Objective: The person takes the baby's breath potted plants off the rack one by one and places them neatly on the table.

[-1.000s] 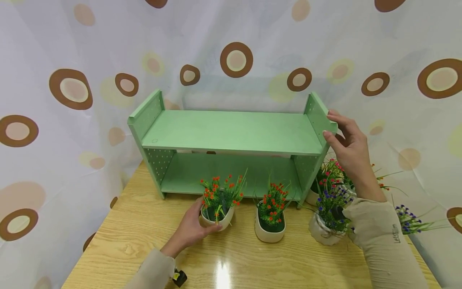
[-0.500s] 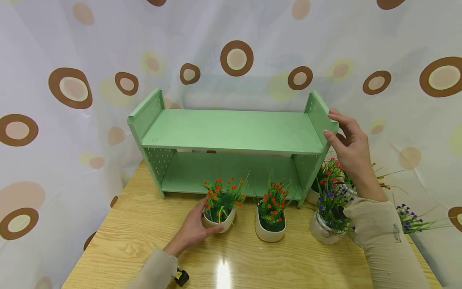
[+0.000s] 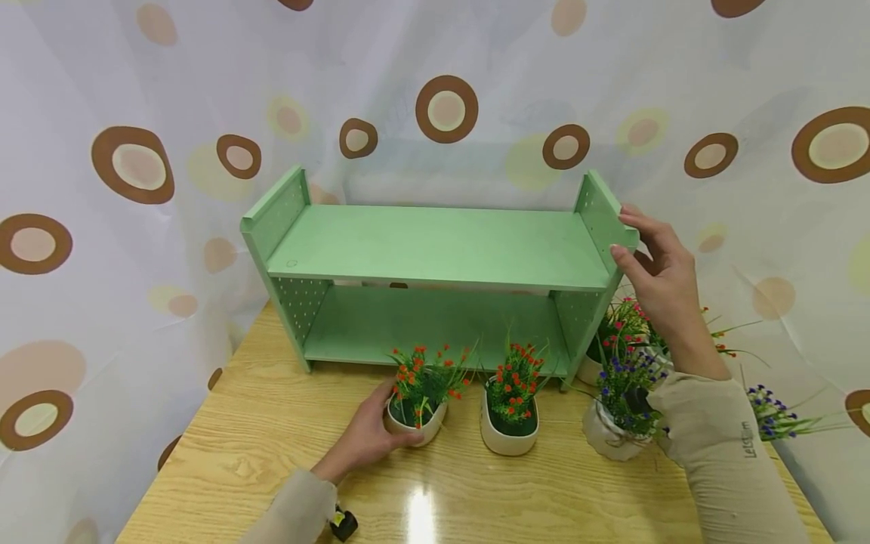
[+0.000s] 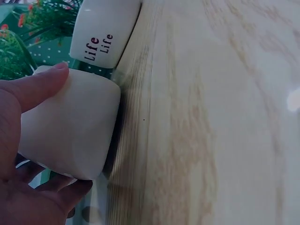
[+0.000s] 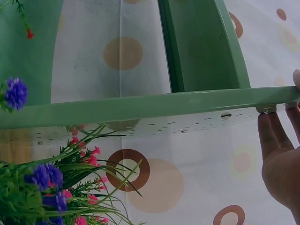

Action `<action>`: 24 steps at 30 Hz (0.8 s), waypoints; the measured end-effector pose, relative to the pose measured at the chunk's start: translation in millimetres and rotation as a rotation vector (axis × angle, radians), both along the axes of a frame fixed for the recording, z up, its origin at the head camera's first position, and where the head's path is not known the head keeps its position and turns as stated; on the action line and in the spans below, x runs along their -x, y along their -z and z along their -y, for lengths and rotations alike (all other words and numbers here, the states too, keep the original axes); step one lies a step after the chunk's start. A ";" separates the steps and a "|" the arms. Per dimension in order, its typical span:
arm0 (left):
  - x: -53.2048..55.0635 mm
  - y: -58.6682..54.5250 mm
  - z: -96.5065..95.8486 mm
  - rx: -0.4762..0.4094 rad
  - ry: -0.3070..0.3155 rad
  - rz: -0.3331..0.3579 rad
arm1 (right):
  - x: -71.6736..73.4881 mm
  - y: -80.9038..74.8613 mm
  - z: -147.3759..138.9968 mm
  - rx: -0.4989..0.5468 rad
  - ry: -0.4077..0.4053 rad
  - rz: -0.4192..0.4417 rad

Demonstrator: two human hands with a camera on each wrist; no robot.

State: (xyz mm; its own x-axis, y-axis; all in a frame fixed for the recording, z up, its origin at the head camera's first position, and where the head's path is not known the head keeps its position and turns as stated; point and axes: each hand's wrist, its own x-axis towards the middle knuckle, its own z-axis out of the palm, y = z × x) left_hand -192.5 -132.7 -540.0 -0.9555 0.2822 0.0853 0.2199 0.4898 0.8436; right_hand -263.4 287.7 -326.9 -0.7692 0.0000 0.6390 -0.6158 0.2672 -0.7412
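In the head view my left hand [image 3: 365, 438] grips a white flowerpot [image 3: 430, 431] of orange-red artificial flowers [image 3: 424, 378], just in front of the shelf. The left wrist view has my thumb at the rim of this pot [image 4: 75, 122] and fingers around its other side, its base close over the wood. A matching flowerpot [image 3: 510, 442], lettered "Life", stands to its right. My right hand [image 3: 662, 279] holds the upper front corner of the green shelf's [image 3: 435, 245] right side panel, thumb and fingers on the panel; the right wrist view shows fingertips against its outer face.
Blue flowers in a white pot [image 3: 612, 434] stand right of the shelf, under my right forearm. Pink flowers [image 3: 621, 325] and more potted plants crowd behind them. A spotted curtain [image 3: 445, 45] hangs behind the wooden table [image 3: 231, 453].
My left hand has shifted the flowerpot a little to the right and nearer to me, toward the second pot. My right hand keeps its hold on the shelf.
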 end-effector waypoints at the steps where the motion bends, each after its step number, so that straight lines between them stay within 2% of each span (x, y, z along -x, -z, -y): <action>1: 0.3 0.5 0.2 -0.005 0.004 0.003 | 0.0 -0.1 -0.1 -0.002 0.003 0.001; 7: 0.9 1.0 0.9 0.002 0.013 0.013 | 0.4 0.2 -1.1 -0.006 0.006 0.011; 18: -0.1 2.6 3.3 -0.052 0.005 0.053 | 2.8 3.1 -1.6 0.011 -0.024 -0.007; 24: 0.6 3.0 3.4 -0.047 0.011 0.051 | 3.2 2.7 -2.3 0.020 -0.030 -0.012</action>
State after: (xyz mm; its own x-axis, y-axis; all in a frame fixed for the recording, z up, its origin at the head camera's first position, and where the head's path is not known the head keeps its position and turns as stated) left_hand -193.1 -136.1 -543.0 -0.9560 0.2891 0.0498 0.1808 0.4472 0.8760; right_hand -266.6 290.0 -329.6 -0.7615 -0.0107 0.6481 -0.6321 0.2338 -0.7388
